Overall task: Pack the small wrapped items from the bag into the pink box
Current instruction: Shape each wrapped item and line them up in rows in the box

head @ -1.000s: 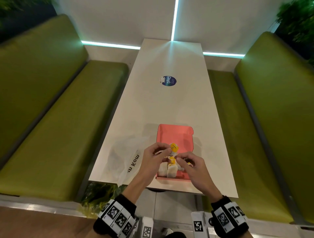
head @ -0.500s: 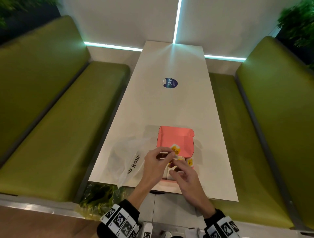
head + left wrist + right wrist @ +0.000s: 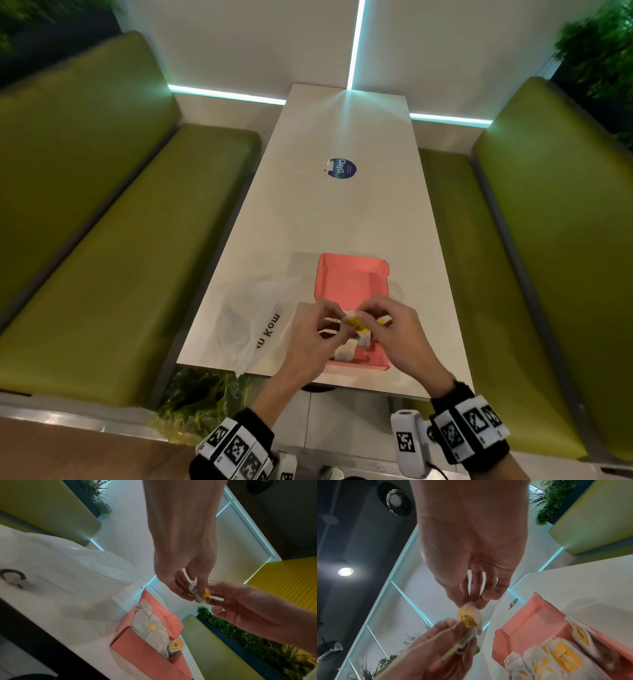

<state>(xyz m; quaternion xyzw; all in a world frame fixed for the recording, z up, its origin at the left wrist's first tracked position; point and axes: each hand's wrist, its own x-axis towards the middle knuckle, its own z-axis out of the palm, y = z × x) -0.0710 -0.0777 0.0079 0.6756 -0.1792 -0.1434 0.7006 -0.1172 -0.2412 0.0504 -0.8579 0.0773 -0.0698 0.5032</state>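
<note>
Both hands meet just above the near end of the pink box [image 3: 349, 281], low in the middle of the head view. The left hand [image 3: 308, 339] and the right hand [image 3: 397, 335] each pinch the same small wrapped item [image 3: 356, 323], a white packet with a yellow label, held in the air between their fingertips. In the left wrist view the left thumb and forefinger clamp the crumpled white end of the packet [image 3: 197, 593], while the fingers of the right hand [image 3: 240, 601] hold its other end from the right of the frame. The right wrist view shows the same packet [image 3: 469, 618] stretched between the two hands, right hand [image 3: 471, 563] above and left hand [image 3: 436, 649] below.

The pink box lies open on the white desk [image 3: 342, 212], its lid flap folded back toward the upper part of the frame. Several more wrapped items [image 3: 150, 630] already lie inside it, packed side by side, white with yellow labels; one label reads "TEA". In the right wrist view they fill the lower right corner [image 3: 559, 655].

Just left of the box in the head view lies a translucent white plastic bag [image 3: 250, 325] with dark lettering, its edge reaching the near edge of the desk. Farther up the desk, well apart from the box, is a round dark blue sticker [image 3: 340, 168]. Green benches [image 3: 120, 240] run along both sides of the desk.
</note>
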